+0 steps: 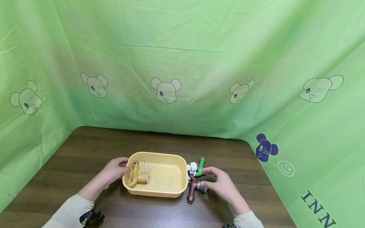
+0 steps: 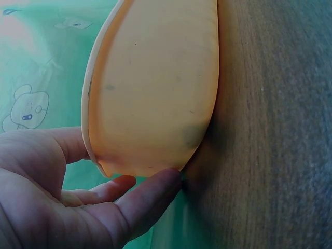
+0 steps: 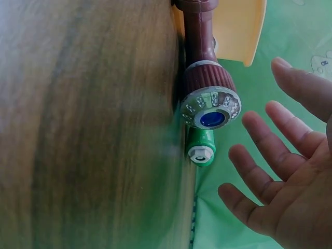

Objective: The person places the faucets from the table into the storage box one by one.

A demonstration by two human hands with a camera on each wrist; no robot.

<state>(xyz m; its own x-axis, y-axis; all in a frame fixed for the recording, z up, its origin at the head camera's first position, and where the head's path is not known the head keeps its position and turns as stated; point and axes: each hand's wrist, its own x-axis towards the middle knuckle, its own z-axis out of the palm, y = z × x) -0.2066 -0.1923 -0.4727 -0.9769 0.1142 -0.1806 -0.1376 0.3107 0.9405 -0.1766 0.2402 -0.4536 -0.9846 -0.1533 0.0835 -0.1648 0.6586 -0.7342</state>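
My left hand (image 1: 115, 171) holds the left end of a yellow plastic basin (image 1: 168, 191); in the left wrist view its fingers and thumb lie against the basin's end. Inside the basin, at the left, lies a yellow faucet (image 1: 134, 175) with a ribbed knob. My right hand (image 1: 223, 185) is beside a dark red faucet (image 1: 192, 188) and a green faucet (image 1: 201, 166), fingers spread and holding nothing. In the right wrist view the hand is apart from the dark red faucet's knob (image 3: 210, 83). A white faucet (image 1: 192, 166) is partly hidden by the basin's right end.
The basin and faucets are on a dark wooden table (image 1: 114, 142). Green fabric (image 1: 171, 57) printed with bear heads stands behind and along both sides of the table.
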